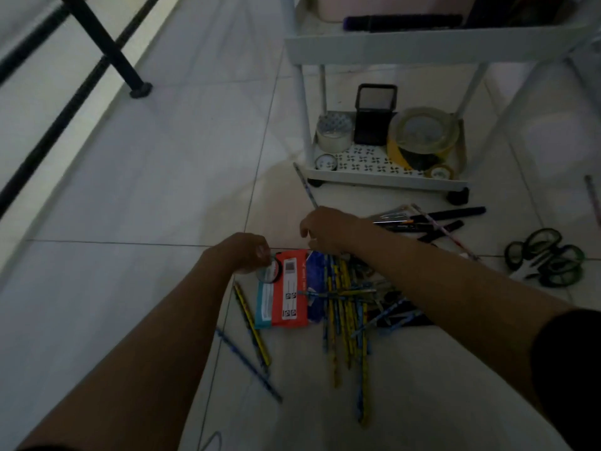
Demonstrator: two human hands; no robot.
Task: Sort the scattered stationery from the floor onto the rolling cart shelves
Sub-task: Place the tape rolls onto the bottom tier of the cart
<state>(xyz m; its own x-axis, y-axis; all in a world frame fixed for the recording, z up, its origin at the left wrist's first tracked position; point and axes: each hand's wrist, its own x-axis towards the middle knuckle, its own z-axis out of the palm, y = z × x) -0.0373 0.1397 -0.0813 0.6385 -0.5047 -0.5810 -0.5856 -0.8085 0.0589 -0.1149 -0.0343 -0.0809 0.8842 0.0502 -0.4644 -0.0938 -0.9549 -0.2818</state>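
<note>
I see the white cart (387, 177) upper right, tape rolls (422, 131) on its bottom shelf. Pencil pile (348, 307) lies centre frame on the floor. Left hand (244, 252) grips a small tape roll (268, 271); right hand (325, 229) fingers curled, grip unclear.

The floor (162, 190) is pale grey-white tile with thin dark seams. At twelve to one o'clock the cart (383, 177) is white; its bottom shelf carries a small dark flower-like pattern. On that shelf the tape roll (334, 133) is whitish, the box (374, 125) black, the big roll (419, 138) clear over yellow and black. Near centre, the packet (289, 291) is orange-red with a teal strip and white labels, beside a blue one (315, 288). At five o'clock the pencils (341, 320) are yellow and blue, patterned. At three o'clock the scissors (546, 258) are black and green, and the markers (445, 216) black.
</note>
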